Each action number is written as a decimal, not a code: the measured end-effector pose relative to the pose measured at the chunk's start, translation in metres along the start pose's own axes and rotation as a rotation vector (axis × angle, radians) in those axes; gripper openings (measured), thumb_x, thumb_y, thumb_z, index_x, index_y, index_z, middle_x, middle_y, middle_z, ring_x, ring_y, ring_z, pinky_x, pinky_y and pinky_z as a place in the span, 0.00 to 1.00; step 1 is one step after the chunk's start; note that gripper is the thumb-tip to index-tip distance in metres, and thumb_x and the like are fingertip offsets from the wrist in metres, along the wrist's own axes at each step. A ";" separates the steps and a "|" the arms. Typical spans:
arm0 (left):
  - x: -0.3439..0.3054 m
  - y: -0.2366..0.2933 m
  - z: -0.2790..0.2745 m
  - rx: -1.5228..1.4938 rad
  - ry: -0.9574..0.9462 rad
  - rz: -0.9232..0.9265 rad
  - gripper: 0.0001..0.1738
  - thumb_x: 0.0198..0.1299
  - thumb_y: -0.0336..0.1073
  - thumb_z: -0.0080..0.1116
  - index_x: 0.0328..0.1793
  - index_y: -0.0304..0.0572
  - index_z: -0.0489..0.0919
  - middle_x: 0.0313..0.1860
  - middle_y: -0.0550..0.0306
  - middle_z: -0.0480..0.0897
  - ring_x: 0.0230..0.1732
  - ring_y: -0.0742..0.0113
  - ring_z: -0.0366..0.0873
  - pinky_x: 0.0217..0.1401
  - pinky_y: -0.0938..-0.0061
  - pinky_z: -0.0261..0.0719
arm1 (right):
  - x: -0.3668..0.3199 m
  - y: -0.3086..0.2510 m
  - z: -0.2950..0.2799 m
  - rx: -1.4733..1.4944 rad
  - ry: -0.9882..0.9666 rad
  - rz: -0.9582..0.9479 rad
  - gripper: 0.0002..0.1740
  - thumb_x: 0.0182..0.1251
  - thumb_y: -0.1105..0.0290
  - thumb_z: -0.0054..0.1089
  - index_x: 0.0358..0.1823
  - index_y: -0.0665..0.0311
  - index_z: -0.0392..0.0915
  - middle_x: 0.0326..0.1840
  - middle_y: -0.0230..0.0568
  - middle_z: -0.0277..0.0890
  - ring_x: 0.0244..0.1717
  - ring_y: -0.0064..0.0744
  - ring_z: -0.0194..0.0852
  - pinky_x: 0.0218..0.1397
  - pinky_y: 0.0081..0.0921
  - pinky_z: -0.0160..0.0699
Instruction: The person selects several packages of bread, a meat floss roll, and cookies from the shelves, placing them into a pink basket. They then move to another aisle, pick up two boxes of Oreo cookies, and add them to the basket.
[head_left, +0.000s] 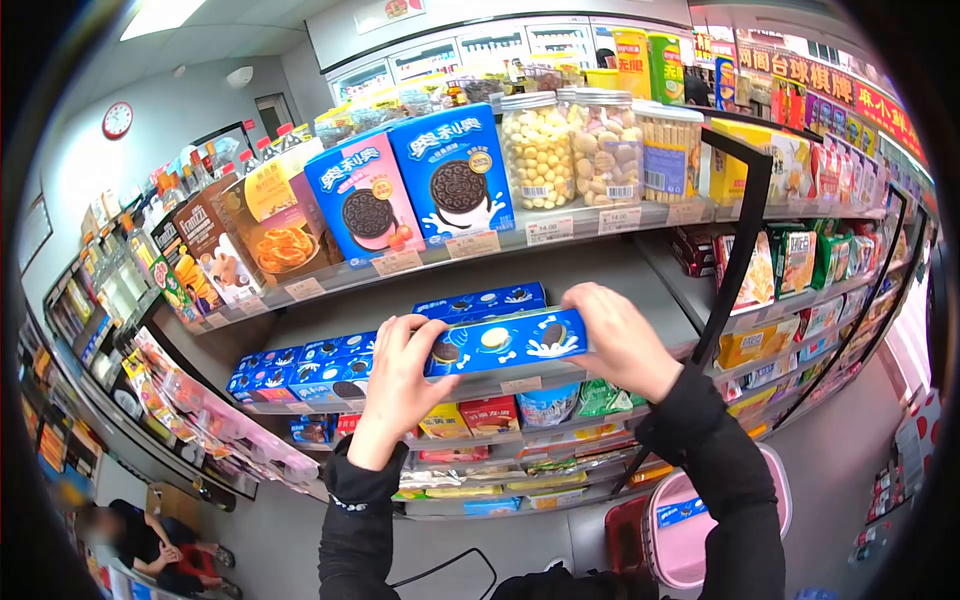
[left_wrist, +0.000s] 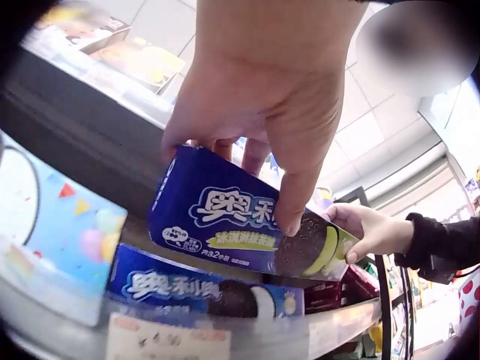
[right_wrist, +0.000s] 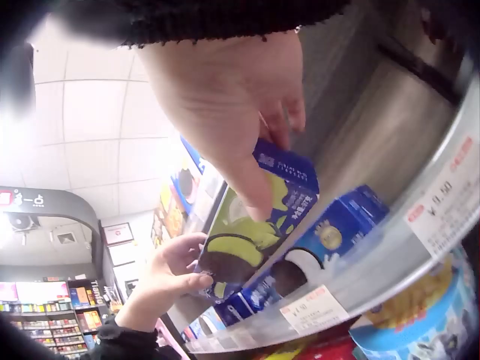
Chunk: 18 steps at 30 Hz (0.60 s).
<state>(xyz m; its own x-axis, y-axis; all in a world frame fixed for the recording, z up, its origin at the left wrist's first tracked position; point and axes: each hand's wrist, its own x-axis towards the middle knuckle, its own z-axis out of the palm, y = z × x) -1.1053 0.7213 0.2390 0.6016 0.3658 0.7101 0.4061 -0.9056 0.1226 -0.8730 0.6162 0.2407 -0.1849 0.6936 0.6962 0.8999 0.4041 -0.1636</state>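
Observation:
A long blue cookie box [head_left: 508, 342] with pictures of dark sandwich cookies is held level in front of the middle shelf. At its left end, my left hand [head_left: 402, 378] grips it, the thumb lying on the printed front in the left wrist view. My right hand [head_left: 622, 338] holds the other end, thumb on the green-printed part in the right wrist view. Behind it lies another blue cookie box [head_left: 480, 300]. In the left wrist view a blue box [left_wrist: 165, 289] stands on the shelf just beneath the held one. More small blue boxes [head_left: 310, 368] fill the shelf's left side.
Above, large blue cookie boxes [head_left: 455, 170] and clear snack jars [head_left: 537, 150] line the upper shelf. A black shelf post [head_left: 735, 250] rises right of my right hand. Low at right is a pink basket [head_left: 783, 500] with a blue box [head_left: 680, 512] in it. A person sits at lower left.

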 end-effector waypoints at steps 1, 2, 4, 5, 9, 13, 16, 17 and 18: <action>0.000 0.008 0.000 0.025 0.006 0.059 0.30 0.25 0.29 0.66 0.43 0.40 0.70 0.39 0.51 0.69 0.44 0.53 0.67 0.56 0.60 0.60 | -0.007 -0.004 -0.011 -0.034 0.028 -0.016 0.26 0.34 0.75 0.61 0.40 0.66 0.61 0.39 0.45 0.64 0.45 0.45 0.63 0.49 0.33 0.62; -0.003 0.016 0.004 0.006 -0.028 0.067 0.30 0.25 0.30 0.66 0.43 0.40 0.70 0.39 0.52 0.70 0.44 0.53 0.67 0.57 0.57 0.58 | -0.021 -0.008 -0.018 -0.040 0.047 0.000 0.26 0.33 0.76 0.60 0.40 0.66 0.62 0.40 0.45 0.65 0.45 0.45 0.63 0.50 0.33 0.61; -0.015 0.040 0.015 -0.024 -0.092 0.107 0.31 0.24 0.32 0.66 0.42 0.40 0.70 0.38 0.52 0.70 0.44 0.54 0.68 0.58 0.53 0.55 | -0.059 -0.016 -0.032 -0.077 0.001 0.080 0.26 0.33 0.76 0.59 0.40 0.66 0.62 0.41 0.46 0.65 0.45 0.45 0.63 0.50 0.34 0.61; -0.023 0.051 0.024 -0.031 -0.138 0.136 0.31 0.23 0.32 0.67 0.42 0.40 0.70 0.38 0.52 0.71 0.44 0.54 0.68 0.55 0.57 0.60 | -0.081 -0.017 -0.035 -0.092 -0.023 0.129 0.26 0.33 0.76 0.60 0.39 0.65 0.63 0.40 0.46 0.65 0.45 0.45 0.63 0.50 0.34 0.61; -0.066 0.091 0.097 -0.324 -0.367 0.126 0.28 0.28 0.35 0.66 0.41 0.40 0.71 0.38 0.51 0.71 0.42 0.53 0.69 0.44 0.65 0.68 | -0.177 -0.019 -0.041 -0.045 -0.124 0.339 0.23 0.36 0.73 0.62 0.37 0.66 0.63 0.38 0.45 0.67 0.41 0.46 0.66 0.44 0.34 0.65; -0.118 0.148 0.166 -0.561 -0.663 0.076 0.25 0.35 0.39 0.64 0.41 0.40 0.70 0.36 0.53 0.72 0.39 0.54 0.71 0.41 0.66 0.69 | -0.282 -0.028 -0.043 0.077 -0.278 0.735 0.23 0.39 0.69 0.62 0.38 0.68 0.64 0.34 0.49 0.66 0.36 0.48 0.66 0.39 0.35 0.66; -0.149 0.190 0.200 -0.676 -0.831 0.074 0.23 0.36 0.39 0.64 0.39 0.39 0.70 0.34 0.52 0.72 0.37 0.53 0.72 0.39 0.65 0.70 | -0.350 -0.035 -0.048 0.125 -0.368 0.938 0.29 0.37 0.69 0.63 0.45 0.68 0.64 0.35 0.49 0.67 0.38 0.47 0.68 0.41 0.34 0.67; -0.157 0.205 0.210 -0.700 -0.855 0.079 0.23 0.36 0.39 0.64 0.39 0.39 0.70 0.34 0.52 0.72 0.37 0.53 0.72 0.39 0.65 0.70 | -0.367 -0.038 -0.051 0.161 -0.402 1.036 0.31 0.35 0.69 0.63 0.46 0.67 0.64 0.35 0.49 0.67 0.39 0.47 0.68 0.42 0.35 0.68; -0.164 0.219 0.218 -0.741 -0.886 0.067 0.23 0.36 0.39 0.64 0.39 0.39 0.71 0.33 0.52 0.72 0.36 0.53 0.72 0.37 0.65 0.70 | -0.384 -0.039 -0.055 0.167 -0.406 1.047 0.30 0.35 0.69 0.63 0.45 0.66 0.65 0.35 0.48 0.67 0.39 0.47 0.68 0.42 0.34 0.68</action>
<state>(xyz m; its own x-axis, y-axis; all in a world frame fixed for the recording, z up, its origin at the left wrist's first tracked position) -0.9650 0.5099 -0.0023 0.9971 0.0689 0.0313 0.0285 -0.7252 0.6879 -0.8153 0.3010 0.0183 0.4856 0.8671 -0.1112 0.6292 -0.4349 -0.6442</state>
